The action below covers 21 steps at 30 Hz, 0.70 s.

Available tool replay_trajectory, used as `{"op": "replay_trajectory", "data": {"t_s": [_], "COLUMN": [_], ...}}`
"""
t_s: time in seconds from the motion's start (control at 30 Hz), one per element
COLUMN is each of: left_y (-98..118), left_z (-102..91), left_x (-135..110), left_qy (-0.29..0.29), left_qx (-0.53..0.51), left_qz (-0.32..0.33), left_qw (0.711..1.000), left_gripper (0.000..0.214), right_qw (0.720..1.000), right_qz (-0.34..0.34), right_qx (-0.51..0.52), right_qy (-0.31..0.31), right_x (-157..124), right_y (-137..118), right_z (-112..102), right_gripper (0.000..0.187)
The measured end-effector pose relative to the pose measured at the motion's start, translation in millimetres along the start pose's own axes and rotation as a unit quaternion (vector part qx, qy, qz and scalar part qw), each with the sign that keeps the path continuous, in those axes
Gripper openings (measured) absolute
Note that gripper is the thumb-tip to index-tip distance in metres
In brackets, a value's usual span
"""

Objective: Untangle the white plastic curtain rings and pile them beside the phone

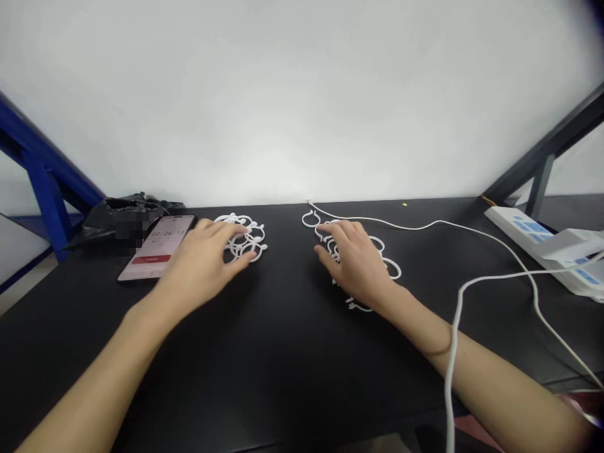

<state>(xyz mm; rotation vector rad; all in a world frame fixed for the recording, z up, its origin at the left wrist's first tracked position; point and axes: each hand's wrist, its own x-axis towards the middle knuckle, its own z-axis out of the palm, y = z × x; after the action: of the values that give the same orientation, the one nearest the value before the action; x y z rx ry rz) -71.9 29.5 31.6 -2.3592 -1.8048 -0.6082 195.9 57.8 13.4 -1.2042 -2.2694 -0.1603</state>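
Observation:
My left hand (202, 258) reaches over the edge of a small pile of white plastic curtain rings (265, 246), its thumb and fingers apart, with nothing visible between them. To the right, a looser heap of similar white rings (399, 272) lies partly under my right hand (359, 261). That hand is also open, thumb spread from the fingers, which hover over or touch the rings; I cannot tell which. One ring (304, 220) sits at the heap's far left side, beyond my right fingertips. The rings are thin, with a gap and small knobs at the ends.
A phone (177, 229) showing a running timer lies left of my left hand, beside a black plastic bag (136, 204). A white cable (415, 228) crosses the black table (283, 352) and passes over my right forearm. A white power strip (519, 229) is at the right.

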Motion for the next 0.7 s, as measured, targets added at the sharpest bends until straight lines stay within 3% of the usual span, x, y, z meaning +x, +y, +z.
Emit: {"op": "replay_trajectory", "data": {"t_s": [0.1, 0.23, 0.43, 0.7], "left_y": [-27.6, -47.3, -45.6, -48.4], "left_z": [-6.2, -3.1, -0.8, -2.7], "left_x": [0.3, -3.5, -8.9, -12.3], "left_qy": [-0.011, -0.077, -0.104, -0.055], "left_qx": [0.037, 0.067, 0.103, 0.126], "left_qz": [-0.045, -0.074, -0.102, -0.064], "left_qw": [0.998, 0.992, 0.984, 0.988], "left_gripper": [0.037, 0.037, 0.040, 0.033], "right_qw": [0.999, 0.998, 0.998, 0.999], "right_qz": [0.019, 0.025, 0.015, 0.024], "right_qx": [-0.044, -0.061, -0.040, -0.008], "right_qy": [0.004, -0.023, -0.035, -0.036], "right_x": [5.3, 6.7, 6.5, 7.4], "right_y": [15.2, 23.9, 25.3, 26.9], "right_z": [6.2, 14.2, 16.5, 13.7], "right_gripper": [0.035, 0.040, 0.041, 0.035]}}
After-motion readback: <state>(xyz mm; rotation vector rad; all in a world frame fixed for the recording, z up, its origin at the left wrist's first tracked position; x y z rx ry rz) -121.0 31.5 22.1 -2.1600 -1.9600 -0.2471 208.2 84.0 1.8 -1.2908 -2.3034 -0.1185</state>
